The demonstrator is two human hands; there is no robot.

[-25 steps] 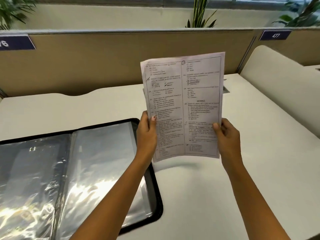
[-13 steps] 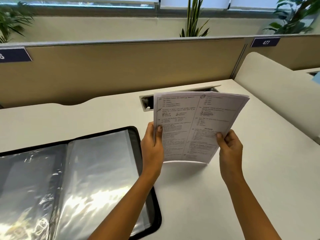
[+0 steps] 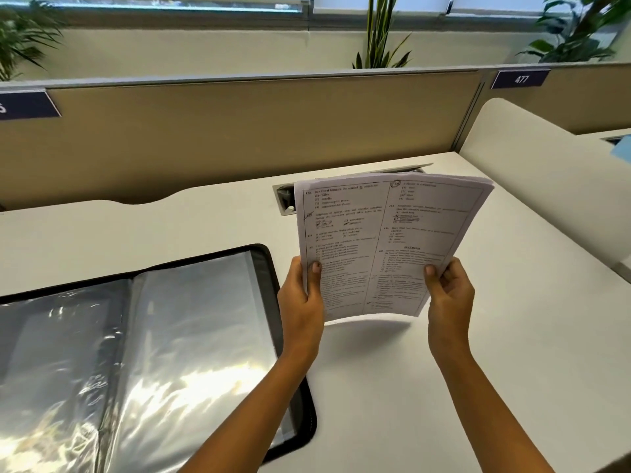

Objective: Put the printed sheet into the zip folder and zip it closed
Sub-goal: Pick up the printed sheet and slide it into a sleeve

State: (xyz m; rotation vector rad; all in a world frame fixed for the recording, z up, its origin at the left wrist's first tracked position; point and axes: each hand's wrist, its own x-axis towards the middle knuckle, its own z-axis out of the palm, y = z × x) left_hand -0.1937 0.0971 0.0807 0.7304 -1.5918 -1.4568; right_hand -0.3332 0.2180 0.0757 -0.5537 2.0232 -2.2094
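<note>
I hold the printed sheet (image 3: pixel 382 240) over the white desk, tilted back with its top edge leaning away from me. My left hand (image 3: pixel 302 298) grips its lower left edge and my right hand (image 3: pixel 449 291) grips its lower right edge, thumbs on the printed face. The sheet's bottom edge hovers just above the desk, right of the zip folder. The zip folder (image 3: pixel 290 336) lies open flat at the left, black-rimmed, with shiny clear plastic sleeves showing inside. My left forearm crosses over the folder's right edge.
A cable slot with a raised flap (image 3: pixel 285 201) sits in the desk behind the sheet. A tan partition (image 3: pixel 239 131) runs along the back, and a white curved divider (image 3: pixel 546 172) bounds the right side. Plants stand beyond the partition.
The sheet has gone from upright in front of me to lower and tilted back, nearer the desk. Both hands came down with it and kept their grip.
</note>
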